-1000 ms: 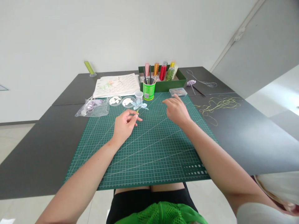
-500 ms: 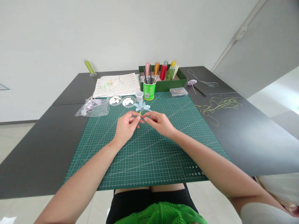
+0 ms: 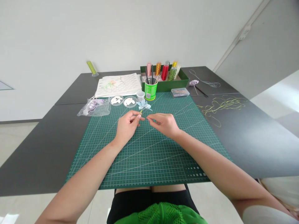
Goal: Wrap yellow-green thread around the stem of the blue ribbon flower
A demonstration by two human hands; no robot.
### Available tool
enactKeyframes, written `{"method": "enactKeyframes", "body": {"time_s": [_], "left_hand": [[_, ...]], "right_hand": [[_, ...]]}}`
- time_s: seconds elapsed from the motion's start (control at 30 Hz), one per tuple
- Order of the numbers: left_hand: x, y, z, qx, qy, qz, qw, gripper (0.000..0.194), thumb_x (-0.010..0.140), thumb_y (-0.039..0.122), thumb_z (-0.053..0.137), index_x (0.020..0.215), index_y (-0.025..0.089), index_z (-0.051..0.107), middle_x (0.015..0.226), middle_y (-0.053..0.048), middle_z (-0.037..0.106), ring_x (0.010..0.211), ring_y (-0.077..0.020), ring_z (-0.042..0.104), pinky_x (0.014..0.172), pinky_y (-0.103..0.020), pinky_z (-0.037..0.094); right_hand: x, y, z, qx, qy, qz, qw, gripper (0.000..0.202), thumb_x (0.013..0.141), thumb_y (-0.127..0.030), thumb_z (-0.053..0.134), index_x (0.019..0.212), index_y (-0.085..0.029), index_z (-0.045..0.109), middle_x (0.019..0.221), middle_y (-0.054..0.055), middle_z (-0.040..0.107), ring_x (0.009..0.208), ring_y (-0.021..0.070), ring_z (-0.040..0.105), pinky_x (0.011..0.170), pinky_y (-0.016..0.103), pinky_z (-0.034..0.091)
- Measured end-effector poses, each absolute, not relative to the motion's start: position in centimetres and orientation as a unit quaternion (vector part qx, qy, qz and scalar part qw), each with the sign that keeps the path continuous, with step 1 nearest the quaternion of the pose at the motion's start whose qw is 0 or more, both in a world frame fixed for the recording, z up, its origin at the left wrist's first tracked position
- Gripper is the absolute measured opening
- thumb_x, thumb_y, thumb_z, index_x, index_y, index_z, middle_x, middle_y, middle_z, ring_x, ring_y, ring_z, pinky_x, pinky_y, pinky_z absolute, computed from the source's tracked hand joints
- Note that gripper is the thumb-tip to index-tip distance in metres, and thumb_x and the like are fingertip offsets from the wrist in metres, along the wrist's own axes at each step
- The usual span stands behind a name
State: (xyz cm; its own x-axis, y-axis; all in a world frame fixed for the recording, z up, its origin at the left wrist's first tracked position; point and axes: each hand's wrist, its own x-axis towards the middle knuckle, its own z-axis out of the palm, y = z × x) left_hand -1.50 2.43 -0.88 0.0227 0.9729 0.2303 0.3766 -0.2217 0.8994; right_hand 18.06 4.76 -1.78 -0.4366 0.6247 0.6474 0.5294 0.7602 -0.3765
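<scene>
Over the green cutting mat (image 3: pixel 149 149), my left hand (image 3: pixel 128 123) pinches the thin green stem of a pale blue artificial flower (image 3: pixel 144 105). The petals stand up beyond my fingertips. A little to the right, apart from the left fingers, my right hand (image 3: pixel 164 123) has its thumb and fingertips pressed together near the stem. Whatever lies between those fingertips, perhaps a fine thread, is too small to make out. Just behind the flower sits a small clear tub (image 3: pixel 140 95).
Two round dishes of white pieces (image 3: pixel 116 100), a plastic bag with purple flowers (image 3: pixel 93 107) and paper sheets (image 3: pixel 118 85) lie left. Behind are a green can (image 3: pixel 151 91) and a box of thread spools (image 3: pixel 168 84). Tangled yellow-green thread (image 3: pixel 217 107) lies right.
My right hand has moved slightly right, away from the left fingers, leaving a small gap. My left hand keeps its pinch on the flower stem. The view has shifted slightly.
</scene>
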Motion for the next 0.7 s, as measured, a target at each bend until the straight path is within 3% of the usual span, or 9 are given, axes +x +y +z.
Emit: {"method": "enactKeyframes", "body": {"time_s": [0.2,0.5,0.7], "left_hand": [[-1.7,2.4,-0.6,0.671,0.553,0.422,0.256,0.016,0.094,0.033,0.059,0.092,0.021,0.070,0.086,-0.003,0.080,0.067,-0.0169,0.070,0.064,-0.028,0.050],[-1.8,2.5,-0.4,0.651,0.570,0.434,0.253,0.015,0.093,0.033,0.061,0.085,0.021,0.067,0.085,-0.002,0.080,0.067,-0.0166,0.068,0.067,-0.029,0.048],[-1.9,2.7,-0.4,0.649,0.582,0.419,0.255,0.014,0.091,0.030,0.061,0.082,0.021,0.067,0.079,0.000,0.078,0.060,-0.0151,0.063,0.060,-0.028,0.044]], "right_hand": [[18.3,4.8,-1.8,-0.286,-0.864,-0.096,0.402,0.030,0.098,-0.017,0.050,0.077,-0.018,0.071,0.058,-0.004,0.067,0.048,0.0055,0.056,0.046,0.023,0.031],[18.4,4.5,-0.9,-0.254,-0.861,-0.180,0.401,0.029,0.096,-0.012,0.052,0.070,-0.016,0.065,0.048,-0.007,0.051,0.043,0.0038,0.041,0.045,0.023,0.027],[18.9,4.4,-0.8,-0.241,-0.876,-0.184,0.376,0.026,0.100,-0.015,0.050,0.084,-0.018,0.070,0.056,-0.006,0.053,0.049,0.0052,0.042,0.048,0.022,0.030]]}}
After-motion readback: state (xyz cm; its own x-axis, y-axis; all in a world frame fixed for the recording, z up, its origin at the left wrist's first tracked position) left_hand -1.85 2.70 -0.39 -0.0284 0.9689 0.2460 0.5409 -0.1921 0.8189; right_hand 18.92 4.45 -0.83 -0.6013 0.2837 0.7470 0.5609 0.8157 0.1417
